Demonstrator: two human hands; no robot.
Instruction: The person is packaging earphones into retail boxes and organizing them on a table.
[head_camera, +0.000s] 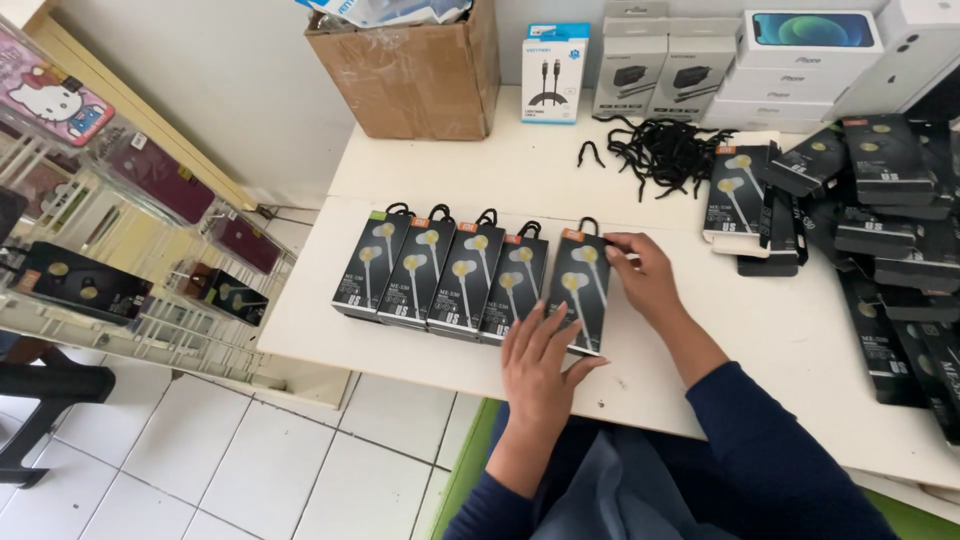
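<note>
Several black earphone boxes with black hang loops lie side by side in a row (440, 280) on the white table (760, 330). My left hand (540, 365) rests flat, fingers spread, on the near end of the rightmost box (580, 285). My right hand (645, 275) touches the top right edge of that same box, fingers curled at its corner. Neither hand lifts anything.
A heap of loose black loops (665, 150) lies at the table's back. More black earphone boxes (880, 220) pile up at the right. A cardboard box (410, 70), a cable pack (553, 72) and white phone boxes (800, 60) stand along the wall. A rack of phone cases (110, 230) stands left.
</note>
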